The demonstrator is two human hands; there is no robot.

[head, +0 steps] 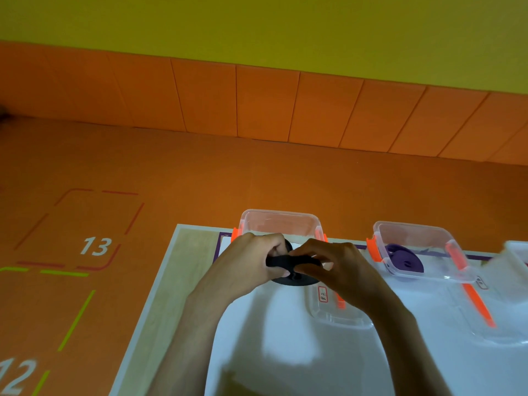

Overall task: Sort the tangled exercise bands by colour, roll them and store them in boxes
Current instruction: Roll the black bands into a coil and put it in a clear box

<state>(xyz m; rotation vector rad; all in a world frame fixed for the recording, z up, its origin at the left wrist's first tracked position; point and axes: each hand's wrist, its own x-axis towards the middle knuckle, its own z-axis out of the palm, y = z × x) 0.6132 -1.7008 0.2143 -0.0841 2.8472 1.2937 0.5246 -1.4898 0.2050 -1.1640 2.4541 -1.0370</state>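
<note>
My left hand [251, 260] and my right hand [335, 265] meet over the near edge of a clear plastic box [281, 224] with orange clips. Both grip a black exercise band [285, 260], pinched flat between the fingers. Below the hands a rolled black band [294, 279] lies partly hidden, and whether it sits inside the box is unclear. To the right, a second clear box [414, 238] holds a rolled purple band [404, 258].
Two clear lids with orange clips lie on the white table: one [340, 315] near my right wrist, another [485, 315] further right. A third box [518, 252] is cut off at the right edge. The table's left edge [148, 295] borders an orange floor with numbered markings.
</note>
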